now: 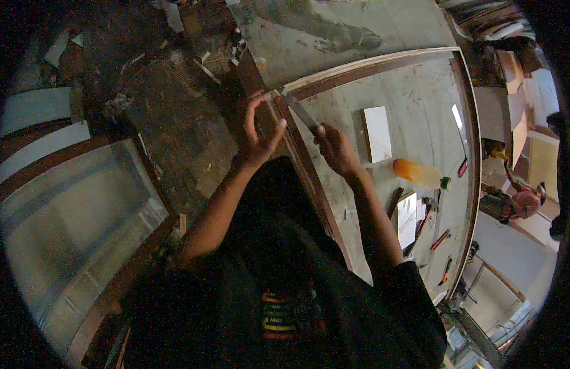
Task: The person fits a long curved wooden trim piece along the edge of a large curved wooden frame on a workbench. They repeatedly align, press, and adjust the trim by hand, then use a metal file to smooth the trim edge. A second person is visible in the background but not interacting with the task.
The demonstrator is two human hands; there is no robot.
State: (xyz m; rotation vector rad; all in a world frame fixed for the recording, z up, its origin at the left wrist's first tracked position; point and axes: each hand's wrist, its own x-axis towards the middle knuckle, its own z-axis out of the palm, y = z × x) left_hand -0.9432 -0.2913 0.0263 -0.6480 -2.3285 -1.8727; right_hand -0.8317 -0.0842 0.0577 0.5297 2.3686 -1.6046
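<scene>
A wooden frame (371, 64) with pale edges lies on a grey-green tabletop (340, 227). At its near left corner, my left hand (260, 140) grips the edge, thumb on one side and fingers reaching round the other. My right hand (339, 150) is closed on the end of a long, flat grey metal tool (302, 112), which looks like a file. The tool's far end meets the frame's corner close to my left fingertips. Whether it is pressing on the wood is hard to tell.
On the table to the right are a white block (376, 134), a bottle of orange liquid (417, 173), another white-topped block (407, 219) and several red-handled tools (440, 240). Scraps litter the floor (174, 117). A framed panel (82, 209) stands left; another person (522, 204) is far right.
</scene>
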